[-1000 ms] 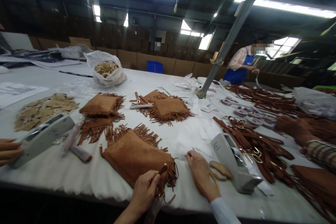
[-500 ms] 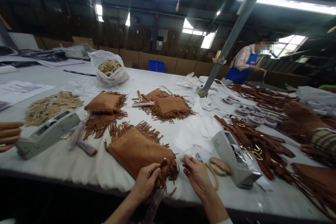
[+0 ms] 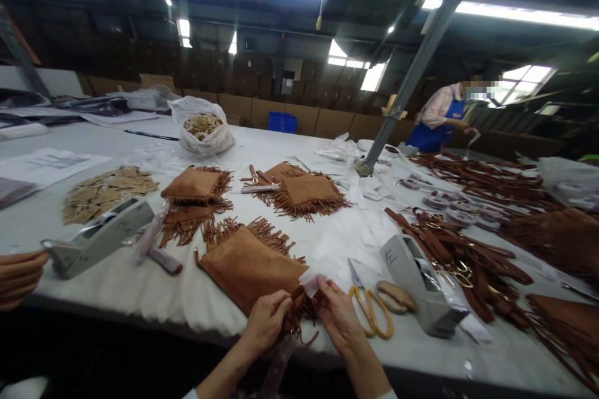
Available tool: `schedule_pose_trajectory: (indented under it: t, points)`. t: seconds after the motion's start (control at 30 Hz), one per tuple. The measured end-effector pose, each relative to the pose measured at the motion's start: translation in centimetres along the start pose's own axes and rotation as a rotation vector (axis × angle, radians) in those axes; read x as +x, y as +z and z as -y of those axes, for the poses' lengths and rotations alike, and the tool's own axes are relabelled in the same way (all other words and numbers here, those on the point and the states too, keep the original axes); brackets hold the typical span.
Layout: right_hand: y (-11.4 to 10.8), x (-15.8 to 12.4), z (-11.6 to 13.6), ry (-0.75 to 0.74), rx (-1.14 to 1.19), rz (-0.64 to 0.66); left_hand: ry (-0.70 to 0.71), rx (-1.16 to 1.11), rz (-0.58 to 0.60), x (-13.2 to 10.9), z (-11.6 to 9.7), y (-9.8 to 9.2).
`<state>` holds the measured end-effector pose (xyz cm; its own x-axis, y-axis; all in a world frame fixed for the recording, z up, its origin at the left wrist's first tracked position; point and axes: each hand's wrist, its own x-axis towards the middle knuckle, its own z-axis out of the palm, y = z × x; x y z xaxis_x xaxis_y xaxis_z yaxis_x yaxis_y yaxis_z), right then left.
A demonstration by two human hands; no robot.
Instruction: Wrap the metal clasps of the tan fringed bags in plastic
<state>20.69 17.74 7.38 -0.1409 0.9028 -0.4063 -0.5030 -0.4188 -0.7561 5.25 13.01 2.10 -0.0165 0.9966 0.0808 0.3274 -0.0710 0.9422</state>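
Observation:
A brown fringed suede bag [image 3: 255, 262] lies at the table's front edge. My left hand [image 3: 269, 321] is closed on the strap end at the bag's lower right corner, its fingertips pinched together. Between the fingers of my right hand [image 3: 334, 312] is a small white paper piece [image 3: 309, 280], held against the fringe beside my left hand. Below my hands a wrapped strap [image 3: 278, 365] hangs over the edge. Yellow-handled scissors [image 3: 369, 312] lie just right of my right hand.
Tape dispensers stand at right [image 3: 423, 287] and left [image 3: 100, 237]. Behind are more fringed bags [image 3: 309, 190], tan pieces [image 3: 110, 193] and a plastic bag [image 3: 203, 131]. Brown straps [image 3: 458, 249] lie right. Another person's hand [image 3: 21, 277] is at far left; a person in a blue apron [image 3: 433, 124] stands beyond.
My right hand has moved left to the bag's corner, and the white paper now shows clearly in it. The sleeved arm at far right is gone. The view has shifted slightly.

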Motion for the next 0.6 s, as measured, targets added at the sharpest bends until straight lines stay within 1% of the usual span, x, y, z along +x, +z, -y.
schedule_pose_trajectory:
  t: [0.3,0.47,0.6]
  points:
    - [0.73,-0.5,-0.16,-0.022,-0.109,0.052,-0.008,0.039,0.001,0.17,0.34,0.06]
    - [0.62,-0.44,0.07,-0.056,-0.117,0.029,-0.009,0.041,0.006,0.13,0.19,0.01]
    - [0.12,0.01,0.31,-0.033,-0.151,0.018,0.001,0.064,0.0,0.02,-0.08,-0.02]
